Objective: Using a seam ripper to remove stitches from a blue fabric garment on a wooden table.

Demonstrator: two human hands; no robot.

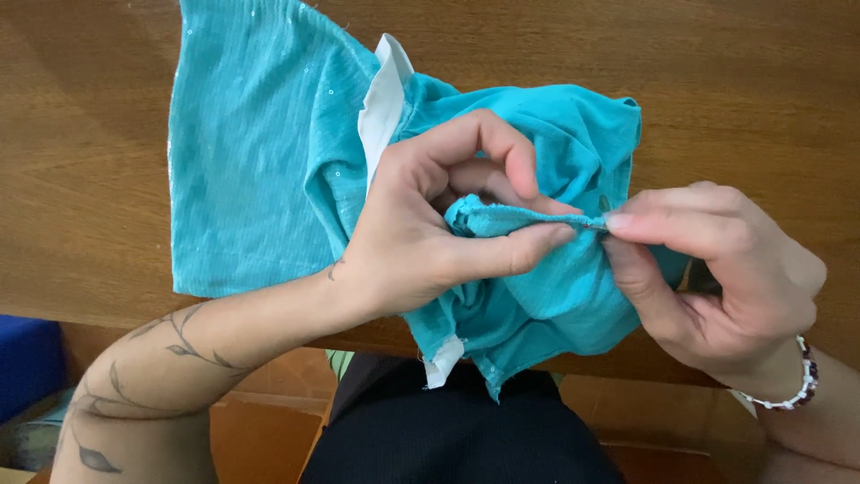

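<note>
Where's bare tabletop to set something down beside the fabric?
Bare wooden table lies left of the turquoise fabric, and along the far edge to the upper right. The middle is crowded: left hand and right hand pinch a fold there.

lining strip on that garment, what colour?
White lining strip, against the turquoise garment; head view.

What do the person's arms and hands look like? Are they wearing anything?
Both arms are bare, with no sleeves. The left forearm has a dark vine-and-leaf tattoo winding along it, plus a small mark by the wrist. The right wrist wears a beaded bracelet of white and dark red beads. No rings show.
</note>
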